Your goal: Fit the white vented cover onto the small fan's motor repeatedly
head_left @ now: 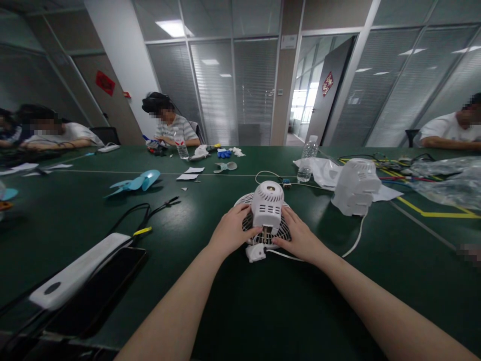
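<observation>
At centre frame, the white fan motor housing [267, 203] stood on its grille [243, 201], which lay flat on the green table [263, 311]. The left hand [230, 231] and right hand [299, 240] were spread against opposite sides of the grille, fingers pressing and not pinching. Risk: uneven pressure could tip the unit. A wrist could also snag the white cable [355, 239] trailing to the lower right.

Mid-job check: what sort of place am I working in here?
Probably an office meeting room used for assembly: glass partitions with blinds, a long green table shared by seated people, and fan parts like the white fan between the left hand and right hand.
</observation>
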### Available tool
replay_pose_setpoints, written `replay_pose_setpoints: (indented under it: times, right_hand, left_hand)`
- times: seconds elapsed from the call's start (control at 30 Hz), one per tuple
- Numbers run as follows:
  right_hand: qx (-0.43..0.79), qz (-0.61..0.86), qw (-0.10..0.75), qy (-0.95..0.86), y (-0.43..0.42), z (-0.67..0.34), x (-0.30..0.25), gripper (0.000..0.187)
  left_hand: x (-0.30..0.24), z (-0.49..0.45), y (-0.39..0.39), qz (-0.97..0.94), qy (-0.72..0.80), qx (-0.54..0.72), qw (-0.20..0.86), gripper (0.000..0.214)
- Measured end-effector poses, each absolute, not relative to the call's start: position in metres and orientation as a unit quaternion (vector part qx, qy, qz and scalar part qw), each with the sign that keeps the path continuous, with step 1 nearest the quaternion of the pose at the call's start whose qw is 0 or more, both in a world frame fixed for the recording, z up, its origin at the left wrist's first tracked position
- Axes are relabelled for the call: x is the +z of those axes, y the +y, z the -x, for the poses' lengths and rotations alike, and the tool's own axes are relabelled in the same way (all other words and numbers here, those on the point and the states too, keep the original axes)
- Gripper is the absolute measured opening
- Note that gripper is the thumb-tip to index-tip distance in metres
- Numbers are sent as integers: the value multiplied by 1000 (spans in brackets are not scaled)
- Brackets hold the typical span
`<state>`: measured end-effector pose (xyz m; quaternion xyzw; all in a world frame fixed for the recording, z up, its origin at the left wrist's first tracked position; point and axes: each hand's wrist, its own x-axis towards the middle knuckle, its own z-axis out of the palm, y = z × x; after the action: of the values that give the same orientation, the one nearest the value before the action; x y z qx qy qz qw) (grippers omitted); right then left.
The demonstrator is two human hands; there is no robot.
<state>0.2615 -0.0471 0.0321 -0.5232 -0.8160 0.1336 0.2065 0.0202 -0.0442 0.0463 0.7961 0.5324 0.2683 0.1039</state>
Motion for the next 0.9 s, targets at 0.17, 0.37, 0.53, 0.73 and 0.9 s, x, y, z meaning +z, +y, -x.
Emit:
replay_pose_setpoints:
  times: [0.17, 0.37, 0.53, 0.73, 0.9]
  right_hand:
    - [116, 548, 201, -803, -46, -255, 28, 94]
    - [97, 567, 208, -791, -46, -254, 33, 82]
    - [77, 562, 216, -795, -53, -253, 43, 80]
    - [59, 555, 216, -801, -65, -264, 53, 77]
    - [56, 565, 192, -801, -88, -302, 62, 74]
  left_hand:
    - [46, -18, -41, -783, 528, 301, 130, 53]
    - [40, -10, -35, -726, 553, 389, 129, 37]
    - [27, 4, -24, -668, 594, 430, 128, 35]
    - [14, 16, -18, -622, 631, 434, 163, 32]
    - [10, 19, -16, -614, 634, 430, 191, 31]
